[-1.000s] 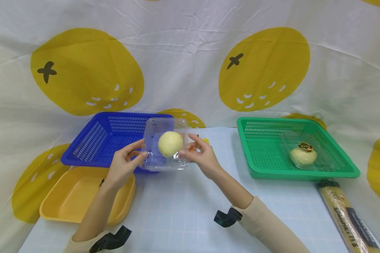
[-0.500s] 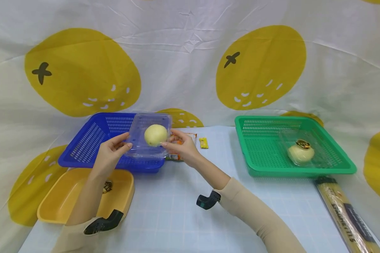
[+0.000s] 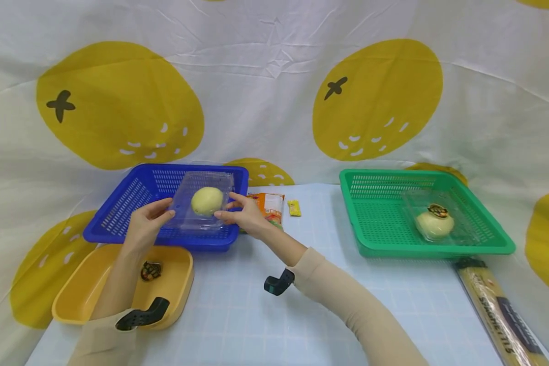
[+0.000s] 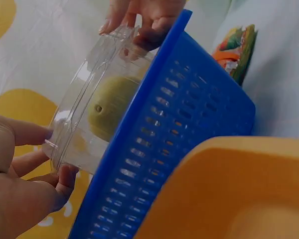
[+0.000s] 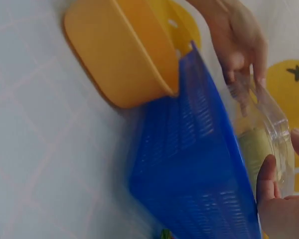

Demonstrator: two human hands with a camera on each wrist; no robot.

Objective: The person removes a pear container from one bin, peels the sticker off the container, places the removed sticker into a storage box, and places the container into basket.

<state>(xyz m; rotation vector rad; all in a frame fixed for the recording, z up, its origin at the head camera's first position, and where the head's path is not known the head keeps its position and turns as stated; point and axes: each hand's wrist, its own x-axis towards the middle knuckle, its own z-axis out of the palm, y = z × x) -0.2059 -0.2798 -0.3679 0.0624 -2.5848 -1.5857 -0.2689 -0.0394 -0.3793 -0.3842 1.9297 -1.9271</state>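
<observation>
A clear plastic clamshell box (image 3: pixel 181 211) holds a round, pale yellow fruit (image 3: pixel 207 200) with a small dark end mark. My left hand (image 3: pixel 142 226) pinches the box's left side between thumb and fingers. On the opposite side, my right hand (image 3: pixel 247 216) grips the edge. The box is tilted over the blue basket (image 3: pixel 119 216); in the left wrist view, the lower part of the box (image 4: pixel 82 142) passes behind the basket's rim. Whether it touches the basket floor is hidden.
A yellow basin (image 3: pixel 164 300) with a dark sticker stands before the blue basket. Right of that basket lie an orange packet (image 3: pixel 272 203) and a small yellow sachet (image 3: pixel 295 208). A green basket (image 3: pixel 375 213) contains another boxed fruit (image 3: pixel 434 223). Spaghetti (image 3: pixel 494 305) lies front right.
Both hands have carried the clamshell box left, from the blue basket's right edge to over its inside, and lowered it slightly. The orange packet has come into fuller view.
</observation>
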